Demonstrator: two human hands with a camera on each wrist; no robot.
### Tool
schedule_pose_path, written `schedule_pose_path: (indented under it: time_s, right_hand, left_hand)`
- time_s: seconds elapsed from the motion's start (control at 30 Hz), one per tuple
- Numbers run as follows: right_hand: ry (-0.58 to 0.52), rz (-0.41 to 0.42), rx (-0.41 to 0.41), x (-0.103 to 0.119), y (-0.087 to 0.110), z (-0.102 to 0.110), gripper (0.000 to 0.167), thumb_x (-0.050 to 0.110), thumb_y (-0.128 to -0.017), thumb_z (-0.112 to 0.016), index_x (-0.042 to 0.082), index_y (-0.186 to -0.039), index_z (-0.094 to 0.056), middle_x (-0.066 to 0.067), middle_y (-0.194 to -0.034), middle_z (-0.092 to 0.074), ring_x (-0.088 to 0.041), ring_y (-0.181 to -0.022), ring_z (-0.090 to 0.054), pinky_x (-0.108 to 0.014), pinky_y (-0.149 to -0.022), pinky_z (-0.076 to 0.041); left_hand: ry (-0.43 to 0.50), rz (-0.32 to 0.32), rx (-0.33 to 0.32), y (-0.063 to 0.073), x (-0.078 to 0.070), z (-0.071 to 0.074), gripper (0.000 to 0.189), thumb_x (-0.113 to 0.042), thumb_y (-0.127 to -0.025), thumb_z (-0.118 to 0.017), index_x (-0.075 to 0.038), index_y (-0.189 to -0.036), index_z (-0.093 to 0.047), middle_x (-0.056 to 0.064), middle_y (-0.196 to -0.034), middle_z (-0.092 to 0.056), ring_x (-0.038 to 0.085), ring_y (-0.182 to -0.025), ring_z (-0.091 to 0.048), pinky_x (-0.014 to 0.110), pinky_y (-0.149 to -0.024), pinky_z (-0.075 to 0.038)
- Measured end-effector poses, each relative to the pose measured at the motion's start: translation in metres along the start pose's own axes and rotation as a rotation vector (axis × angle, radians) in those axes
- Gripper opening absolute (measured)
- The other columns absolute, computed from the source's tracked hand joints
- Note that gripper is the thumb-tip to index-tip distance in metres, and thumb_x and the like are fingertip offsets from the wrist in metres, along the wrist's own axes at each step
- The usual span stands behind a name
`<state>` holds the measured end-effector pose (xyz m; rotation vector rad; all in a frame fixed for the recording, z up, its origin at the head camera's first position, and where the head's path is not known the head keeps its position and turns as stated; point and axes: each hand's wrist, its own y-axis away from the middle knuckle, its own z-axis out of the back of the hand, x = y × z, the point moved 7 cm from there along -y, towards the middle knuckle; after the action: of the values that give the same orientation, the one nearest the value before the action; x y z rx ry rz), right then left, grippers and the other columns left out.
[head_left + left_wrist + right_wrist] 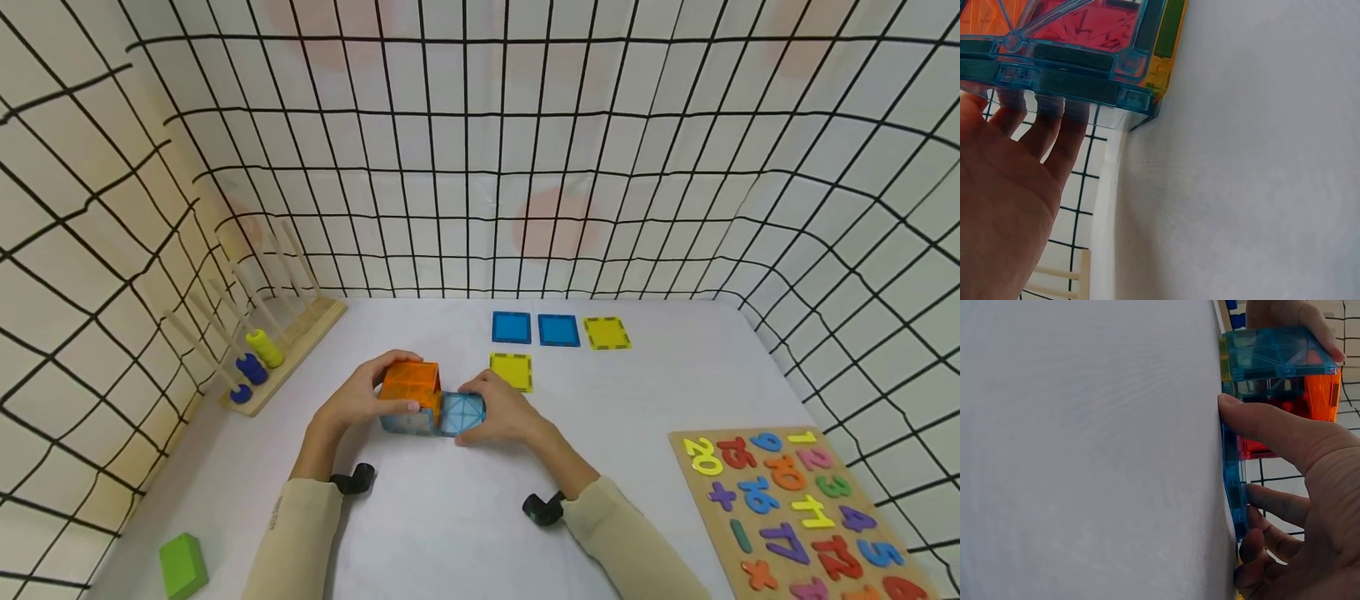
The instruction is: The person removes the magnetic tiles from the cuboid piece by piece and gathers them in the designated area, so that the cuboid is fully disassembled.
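A small box-like build of see-through magnetic tiles has an orange tile (411,382) on top and a blue tile wall (408,422) in front. My left hand (358,397) holds this build from its left side, thumb along the front and fingers behind. In the right wrist view, a red tile (1259,448) shows within it. Against its right side a light blue magnetic tile (461,414) lies flat on the table. With thumb and fingers at its near and far edges, my right hand (506,408) grips that tile.
Behind lie two blue tiles (512,327) and a yellow tile (607,332) in a row, with another yellow tile (513,372) nearer. A wooden peg stand (300,342) is at left, a green block (183,566) front left, and a number board (678,442) at right.
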<state>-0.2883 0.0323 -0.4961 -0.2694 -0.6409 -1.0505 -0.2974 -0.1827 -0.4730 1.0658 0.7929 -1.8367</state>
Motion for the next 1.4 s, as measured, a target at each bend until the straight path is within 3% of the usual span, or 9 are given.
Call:
schedule_pose_path:
  time_s: [0.23, 0.73, 0.9, 1.17, 1.4]
  right_hand:
    - [0.003, -0.018, -0.019, 0.0, 0.0, 0.001, 0.071, 0.045, -0.071, -0.092, 0.018, -0.132, -0.068, -0.001, -0.126, -0.058, -0.018, -0.107, -0.054, -0.038, -0.097, -0.053]
    - [-0.06, -0.013, -0.027, -0.004, 0.006, 0.005, 0.07, 0.043, -0.068, -0.093, 0.016, -0.128, -0.07, 0.0, -0.123, -0.06, -0.018, -0.109, -0.053, -0.039, -0.098, -0.052]
    - [-0.09, -0.014, -0.039, -0.01, 0.012, 0.017, 0.069, 0.043, -0.068, -0.093, 0.019, -0.129, -0.069, 0.0, -0.13, -0.06, -0.019, -0.112, -0.053, -0.043, -0.104, -0.051]
    - [-0.034, 0.006, -0.102, -0.025, 0.026, 0.049, 0.071, 0.042, -0.071, -0.092, 0.024, -0.135, -0.067, -0.004, -0.148, -0.051, -0.026, -0.128, -0.05, -0.053, -0.109, -0.049]
    - [0.017, -0.006, -0.116, -0.046, 0.038, 0.076, 0.075, 0.046, -0.073, -0.089, 0.023, -0.14, -0.063, -0.006, -0.147, -0.055, -0.028, -0.122, -0.053, -0.054, -0.103, -0.052]
  left_hand:
    - [0.0, 0.005, -0.003, 0.001, 0.001, 0.0, 0.065, -0.027, -0.08, -0.088, -0.023, -0.138, -0.057, 0.003, -0.139, -0.063, 0.028, -0.124, -0.056, 0.057, -0.115, -0.039]
    - [0.025, -0.016, 0.024, 0.0, -0.002, -0.004, 0.068, -0.023, -0.078, -0.09, -0.02, -0.138, -0.058, 0.005, -0.139, -0.063, 0.029, -0.122, -0.056, 0.055, -0.113, -0.041]
    - [-0.001, -0.011, 0.021, 0.0, -0.001, -0.003, 0.067, -0.026, -0.079, -0.089, -0.02, -0.138, -0.057, 0.005, -0.14, -0.062, 0.027, -0.123, -0.055, 0.054, -0.113, -0.041]
    - [-0.004, 0.012, 0.021, 0.001, -0.001, -0.002, 0.068, -0.026, -0.079, -0.089, -0.022, -0.139, -0.057, 0.005, -0.143, -0.06, 0.029, -0.128, -0.053, 0.058, -0.116, -0.037]
    - [0.016, 0.012, 0.024, 0.0, 0.0, -0.002, 0.068, -0.025, -0.079, -0.089, -0.023, -0.139, -0.057, 0.004, -0.143, -0.06, 0.029, -0.127, -0.053, 0.057, -0.115, -0.038]
